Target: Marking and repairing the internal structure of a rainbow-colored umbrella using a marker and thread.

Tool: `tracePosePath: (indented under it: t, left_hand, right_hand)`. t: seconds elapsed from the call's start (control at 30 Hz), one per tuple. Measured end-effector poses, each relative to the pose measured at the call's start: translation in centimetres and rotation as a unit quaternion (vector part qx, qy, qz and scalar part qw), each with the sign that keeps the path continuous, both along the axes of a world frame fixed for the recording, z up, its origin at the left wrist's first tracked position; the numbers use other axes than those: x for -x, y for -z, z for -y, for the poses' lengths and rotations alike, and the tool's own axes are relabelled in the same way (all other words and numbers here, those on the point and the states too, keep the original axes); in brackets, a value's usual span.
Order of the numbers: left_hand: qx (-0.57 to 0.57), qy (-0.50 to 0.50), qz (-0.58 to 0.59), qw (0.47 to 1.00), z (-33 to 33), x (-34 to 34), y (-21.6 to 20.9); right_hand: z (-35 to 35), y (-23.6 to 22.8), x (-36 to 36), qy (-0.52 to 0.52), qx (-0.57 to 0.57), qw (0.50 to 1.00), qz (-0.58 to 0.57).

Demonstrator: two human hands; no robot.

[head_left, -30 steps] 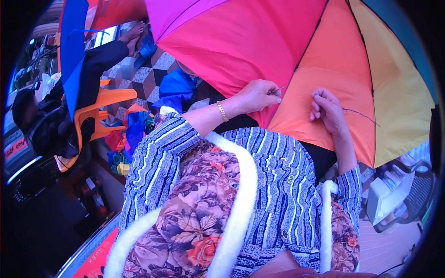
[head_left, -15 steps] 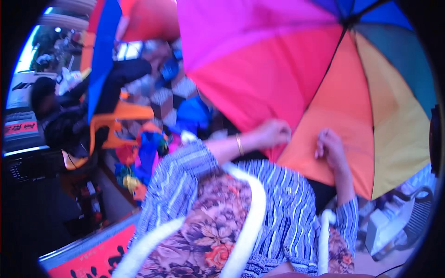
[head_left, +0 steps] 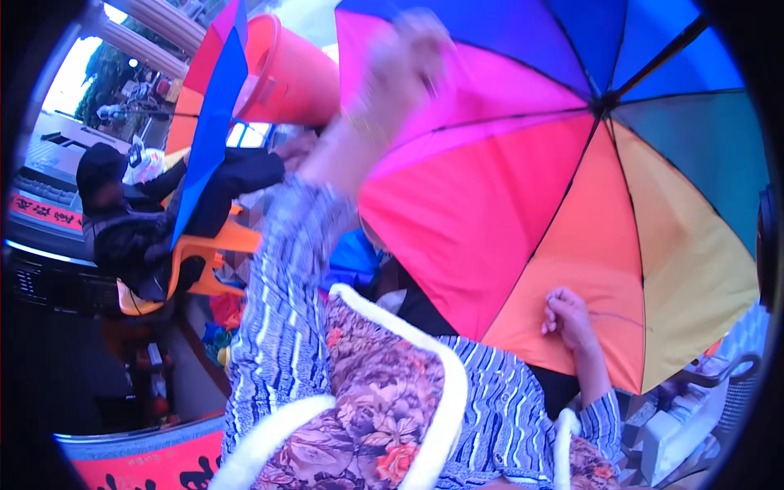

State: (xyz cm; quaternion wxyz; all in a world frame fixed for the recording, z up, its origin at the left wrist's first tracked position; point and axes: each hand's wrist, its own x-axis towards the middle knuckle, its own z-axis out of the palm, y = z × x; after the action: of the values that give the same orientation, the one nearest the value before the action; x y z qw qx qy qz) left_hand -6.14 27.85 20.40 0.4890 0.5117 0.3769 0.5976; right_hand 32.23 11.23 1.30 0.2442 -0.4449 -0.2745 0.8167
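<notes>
A large open umbrella with rainbow panels fills the upper right, its inner side and dark ribs toward me. My left hand is raised in front of its pink panel. Motion smears the fingers there, so any grip is hidden. Low over the orange panel, my right hand has curled fingers pressed together. Whatever they pinch, if anything, is too small to make out. Just right of this hand, a thin dark line crosses the orange cloth.
At left, a person in dark clothes sits on an orange chair behind another colourful umbrella. A red bucket stands at the back. Blue cloth lies beyond my left arm; a white basket-like item is at lower right.
My left hand has swung up and away from the umbrella's lower edge to its pink panel. My right hand stays by the orange panel, fingers now more tightly curled. The view has shifted slightly.
</notes>
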Motion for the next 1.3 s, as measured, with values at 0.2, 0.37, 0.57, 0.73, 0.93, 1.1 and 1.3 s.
tracePosePath:
  t: [0.2,0.37,0.57,0.73,0.93,1.1,1.3]
  left_hand:
    - [0.289,0.014,0.127,0.949,7.7,-5.6,10.5]
    - [0.328,0.053,0.132,0.934,12.7,-4.2,13.4]
    - [0.363,0.055,0.109,0.924,17.1,-0.9,15.2]
    - [0.370,0.056,0.098,0.922,18.8,0.1,16.4]
    - [0.380,0.038,0.104,0.918,19.6,0.6,17.7]
    - [0.387,0.049,0.085,0.917,19.6,0.8,18.1]
    - [0.393,0.052,0.074,0.915,19.2,0.0,18.8]
  right_hand:
    - [-0.4,1.0,3.2,-0.022,0.002,1.000,-0.019]
    - [2.0,2.0,4.9,-0.030,-0.006,1.000,0.000]
    - [4.1,2.8,7.5,0.002,-0.004,1.000,0.008]
    - [4.6,2.8,8.1,-0.005,-0.005,1.000,0.021]
    - [4.7,2.8,8.8,-0.010,-0.017,1.000,0.019]
    - [4.7,2.8,8.9,-0.012,-0.015,1.000,0.022]
    - [4.3,3.1,8.3,-0.012,-0.017,1.000,0.022]
